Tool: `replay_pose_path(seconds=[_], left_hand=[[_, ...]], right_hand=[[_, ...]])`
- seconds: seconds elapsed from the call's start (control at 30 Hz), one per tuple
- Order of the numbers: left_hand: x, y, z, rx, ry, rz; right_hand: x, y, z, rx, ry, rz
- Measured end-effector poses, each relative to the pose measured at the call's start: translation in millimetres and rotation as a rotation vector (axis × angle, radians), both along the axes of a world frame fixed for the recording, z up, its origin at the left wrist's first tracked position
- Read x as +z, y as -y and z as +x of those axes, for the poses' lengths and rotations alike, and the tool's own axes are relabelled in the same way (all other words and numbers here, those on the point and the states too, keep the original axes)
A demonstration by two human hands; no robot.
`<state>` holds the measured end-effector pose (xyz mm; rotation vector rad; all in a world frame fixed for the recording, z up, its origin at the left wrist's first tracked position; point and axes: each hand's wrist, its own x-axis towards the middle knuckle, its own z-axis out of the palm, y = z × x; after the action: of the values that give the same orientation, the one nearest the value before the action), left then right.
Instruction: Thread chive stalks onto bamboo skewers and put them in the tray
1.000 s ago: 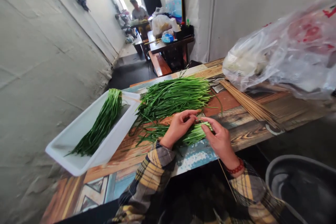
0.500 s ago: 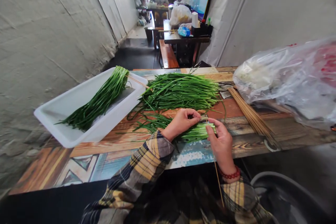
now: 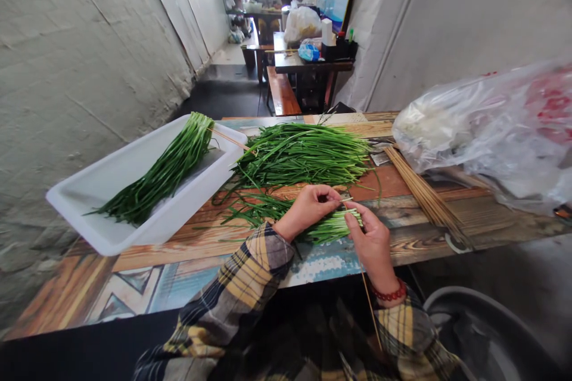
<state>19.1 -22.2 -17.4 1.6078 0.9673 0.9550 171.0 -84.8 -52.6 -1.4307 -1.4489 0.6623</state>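
1. One pale chive stalk [image 3: 348, 199] pinched in the left hand [image 3: 308, 211], thumb against index.
2. Right hand [image 3: 374, 244] pinching a thin bamboo skewer [image 3: 370, 306]; its long end hangs past the near edge of the tabletop [image 3: 187, 286].
3. Small chive bunch [image 3: 328, 231] on the tabletop under both hands; bigger chive pile [image 3: 308, 155] just behind.
4. White tray [image 3: 179, 211] at left, skewered chive bundle [image 3: 161, 175] inside.
5. Loose skewers [image 3: 422, 190] at right, beside plastic bag [image 3: 482, 125].

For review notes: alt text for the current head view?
The bare left hand holds something pale, the bare right hand a thin tan stick, over slender green stalks on a patchwork wood table; left, a white rectangular tray.
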Motion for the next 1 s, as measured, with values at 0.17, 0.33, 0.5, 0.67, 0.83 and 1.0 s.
replay_pose_path(seconds=[0.17, 0.33, 0.5, 0.67, 0.83, 1.0], left_hand=[[-0.3, 0.1, -0.1, 0.002, 0.001, 0.015], [1.1, 0.6, -0.3, -0.007, 0.001, 0.002], [2.7, 1.2, -0.5, -0.010, 0.000, 0.032], [3.0, 1.0, -0.4, 0.007, -0.009, 0.048], [3.0, 1.0, -0.6, 0.013, -0.013, 0.075], [2.5, 1.1, -0.5, 0.016, -0.026, 0.106]], right_hand=[[1.0, 1.0, 0.4, 0.006, -0.007, -0.002], [0.5, 0.2, 0.7, -0.004, -0.005, 0.005], [0.6, 0.0, 0.4, -0.012, 0.009, -0.003], [1.9, 0.7, 0.1, -0.015, 0.017, -0.010], [1.7, 0.5, 0.5, -0.020, 0.027, -0.001], [2.4, 0.6, 0.1, -0.026, 0.040, 0.002]])
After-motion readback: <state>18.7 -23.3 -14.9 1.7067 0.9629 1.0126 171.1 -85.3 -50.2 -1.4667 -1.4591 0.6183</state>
